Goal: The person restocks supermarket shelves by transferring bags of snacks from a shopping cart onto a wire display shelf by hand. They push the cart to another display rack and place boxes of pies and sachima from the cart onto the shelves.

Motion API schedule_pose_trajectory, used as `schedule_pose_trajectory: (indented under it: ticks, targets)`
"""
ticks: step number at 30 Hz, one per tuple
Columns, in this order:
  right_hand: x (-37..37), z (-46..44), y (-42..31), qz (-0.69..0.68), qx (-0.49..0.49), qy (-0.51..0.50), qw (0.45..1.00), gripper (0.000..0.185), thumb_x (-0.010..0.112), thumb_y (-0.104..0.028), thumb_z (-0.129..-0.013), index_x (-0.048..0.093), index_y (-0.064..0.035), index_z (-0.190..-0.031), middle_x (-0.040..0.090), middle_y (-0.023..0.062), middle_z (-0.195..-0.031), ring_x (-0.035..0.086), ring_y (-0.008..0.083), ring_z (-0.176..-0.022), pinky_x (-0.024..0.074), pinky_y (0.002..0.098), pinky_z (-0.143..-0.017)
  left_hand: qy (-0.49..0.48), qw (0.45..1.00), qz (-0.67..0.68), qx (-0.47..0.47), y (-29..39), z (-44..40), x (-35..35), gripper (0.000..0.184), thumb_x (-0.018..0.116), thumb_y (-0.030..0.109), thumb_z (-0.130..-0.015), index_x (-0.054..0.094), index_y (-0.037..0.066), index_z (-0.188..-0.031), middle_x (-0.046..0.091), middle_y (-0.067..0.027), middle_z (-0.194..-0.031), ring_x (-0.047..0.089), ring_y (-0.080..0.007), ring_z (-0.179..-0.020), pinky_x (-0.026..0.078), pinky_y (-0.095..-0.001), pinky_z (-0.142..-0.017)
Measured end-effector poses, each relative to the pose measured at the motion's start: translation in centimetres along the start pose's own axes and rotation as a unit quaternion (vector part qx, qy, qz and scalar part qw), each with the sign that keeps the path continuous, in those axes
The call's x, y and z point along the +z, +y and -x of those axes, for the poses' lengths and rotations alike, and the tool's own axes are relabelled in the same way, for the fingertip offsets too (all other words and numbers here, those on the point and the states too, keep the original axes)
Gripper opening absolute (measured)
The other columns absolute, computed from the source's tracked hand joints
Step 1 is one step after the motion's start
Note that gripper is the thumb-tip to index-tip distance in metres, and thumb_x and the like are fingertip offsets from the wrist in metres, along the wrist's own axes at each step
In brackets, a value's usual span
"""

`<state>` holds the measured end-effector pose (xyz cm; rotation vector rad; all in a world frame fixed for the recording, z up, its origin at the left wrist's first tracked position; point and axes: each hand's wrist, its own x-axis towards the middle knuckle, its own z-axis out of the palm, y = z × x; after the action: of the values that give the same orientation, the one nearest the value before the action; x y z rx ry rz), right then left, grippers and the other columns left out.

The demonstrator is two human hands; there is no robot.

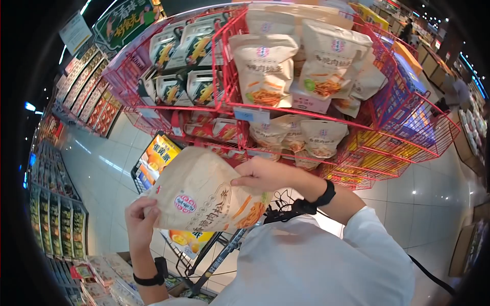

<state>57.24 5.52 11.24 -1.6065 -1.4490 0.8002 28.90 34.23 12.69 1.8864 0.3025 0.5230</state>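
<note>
Between my two hands is a cream-coloured snack bag (196, 196) with a pink round logo, dark lettering and a picture of orange strips. My left hand (141, 218) grips its left end, thumb on the front. My right hand (259, 174) pinches the upper right edge, with its other fingers hidden behind the bag. Beyond it stands a red wire display rack (306, 115). Similar snack bags (264, 71) stand upright in the rack's top basket, and smaller matching bags (324, 138) fill the tier below.
A shopping cart (217, 262) with yellow packages (161, 155) is beneath the held bag. Dark green packs (199, 42) sit in the rack's left basket, purple boxes (403, 97) at its right. Stocked shelves (58, 219) line the far left. Pale tiled floor (109, 168) shows between.
</note>
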Motion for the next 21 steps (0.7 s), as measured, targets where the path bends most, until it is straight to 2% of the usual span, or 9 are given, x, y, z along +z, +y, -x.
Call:
schedule_pose_trajectory:
  ticks: [2, 5, 9, 10, 12, 13, 15, 18, 21]
  targets:
    - [0.5, 1.0, 0.5, -0.003, -0.053, 0.059, 0.997, 0.024, 0.064, -0.019, -0.095, 0.06, 0.0021, -0.086, 0.059, 0.0173, -0.075, 0.059, 0.029, -0.066, 0.0474, 0.039, -0.064, 0.004, 0.999, -0.021, 0.028, -1.1, 0.9, -0.8, 0.028, 0.059, -0.006, -0.089, 0.058, 0.003, -0.115, 0.063, -0.009, -0.107, 0.064, -0.0157, -0.089, 0.052, -0.0284, -0.082]
    - [0.8, 1.3, 1.8, 0.002, -0.103, 0.239, 0.966, 0.021, 0.063, -0.016, -0.094, 0.057, 0.0029, -0.085, 0.055, 0.0202, -0.074, 0.056, 0.0333, -0.066, 0.0471, 0.04, -0.064, 0.073, 0.986, 0.101, -0.107, 0.5, 2.7, -1.8, 0.047, 0.059, 0.014, -0.098, 0.044, 0.005, -0.142, 0.059, -0.01, -0.126, 0.062, -0.0199, -0.107, 0.05, -0.0322, -0.093]
    - [-4.4, 4.4, 2.2, -0.046, -0.035, 0.451, 0.89, 0.015, 0.063, -0.01, -0.094, 0.07, -0.004, -0.107, 0.069, 0.0071, -0.084, 0.059, 0.0117, -0.074, 0.0504, 0.032, -0.069, 0.212, 0.938, 0.025, -0.273, -4.6, 12.1, -10.1, 0.049, 0.053, 0.027, -0.102, 0.04, 0.009, -0.146, 0.053, -0.0087, -0.139, 0.058, -0.0242, -0.118, 0.046, -0.0355, -0.098]
    - [-7.1, 6.2, 2.6, -0.023, -0.002, 0.46, 0.887, 0.016, 0.063, -0.014, -0.096, 0.07, -0.0009, -0.104, 0.066, -0.0015, -0.081, 0.055, 0.0058, -0.071, 0.0469, 0.0255, -0.06, 0.242, 0.921, 0.01, -0.305, -7.5, 16.6, -13.4, 0.049, 0.051, 0.03, -0.103, 0.04, 0.011, -0.147, 0.05, -0.0082, -0.145, 0.055, -0.0254, -0.124, 0.045, -0.0367, -0.1]
    - [-11.4, 8.9, 1.9, -0.081, -0.01, 0.605, 0.792, 0.02, 0.061, -0.019, -0.099, 0.065, -0.0036, -0.086, 0.055, -0.0062, -0.068, 0.046, 0.0034, -0.062, 0.0365, 0.0242, -0.05, 0.456, 0.813, 0.005, -0.361, -9.5, 24.1, -15.7, 0.046, 0.05, 0.027, -0.103, 0.042, 0.011, -0.145, 0.05, -0.0064, -0.145, 0.051, -0.0247, -0.127, 0.041, -0.0375, -0.103]
    - [-13.7, 10.7, 2.1, 0.006, -0.027, 0.64, 0.768, 0.021, 0.061, -0.021, -0.1, 0.063, -0.0047, -0.086, 0.054, -0.0073, -0.068, 0.045, 0.0029, -0.06, 0.0345, 0.0232, -0.05, 0.453, 0.809, -0.003, -0.375, -8.7, 26.6, -15.3, 0.046, 0.05, 0.027, -0.103, 0.042, 0.011, -0.145, 0.05, -0.0064, -0.145, 0.051, -0.0247, -0.127, 0.041, -0.0375, -0.103]
    - [-17.7, 14.3, 3.4, -0.029, -0.017, 0.678, 0.734, 0.023, 0.059, -0.021, -0.101, 0.066, 0.0012, -0.104, 0.066, -0.0005, -0.088, 0.056, 0.005, -0.076, 0.0437, 0.0221, -0.063, 0.599, 0.725, -0.016, -0.339, -7.6, 29.7, -12.9, 0.044, 0.051, 0.026, -0.102, 0.045, 0.012, -0.143, 0.05, -0.0049, -0.143, 0.049, -0.0234, -0.13, 0.04, -0.0383, -0.105]
    - [-21.7, 17.2, 5.6, 0.029, -0.11, 0.705, 0.7, 0.034, 0.064, -0.027, -0.099, 0.068, 0.0046, -0.108, 0.068, 0.002, -0.089, 0.055, 0.0042, -0.079, 0.0444, 0.0215, -0.069, 0.577, 0.767, -0.067, -0.27, -6.5, 31.2, -9.1, 0.042, 0.05, 0.024, -0.102, 0.047, 0.011, -0.141, 0.051, -0.0058, -0.141, 0.05, -0.0238, -0.128, 0.04, -0.0393, -0.105]
    - [-24.3, 20.3, 9.4, 0.068, 0.014, 0.691, 0.719, 0.039, 0.062, -0.03, -0.099, 0.066, 0.0048, -0.116, 0.07, 0.0045, -0.099, 0.056, 0.0057, -0.088, 0.0459, 0.0235, -0.079, 0.53, 0.809, -0.114, -0.23, -4.5, 27.9, -3.4, 0.04, 0.051, 0.022, -0.102, 0.049, 0.004, -0.137, 0.053, -0.0083, -0.138, 0.052, -0.0238, -0.124, 0.041, -0.0382, -0.106]
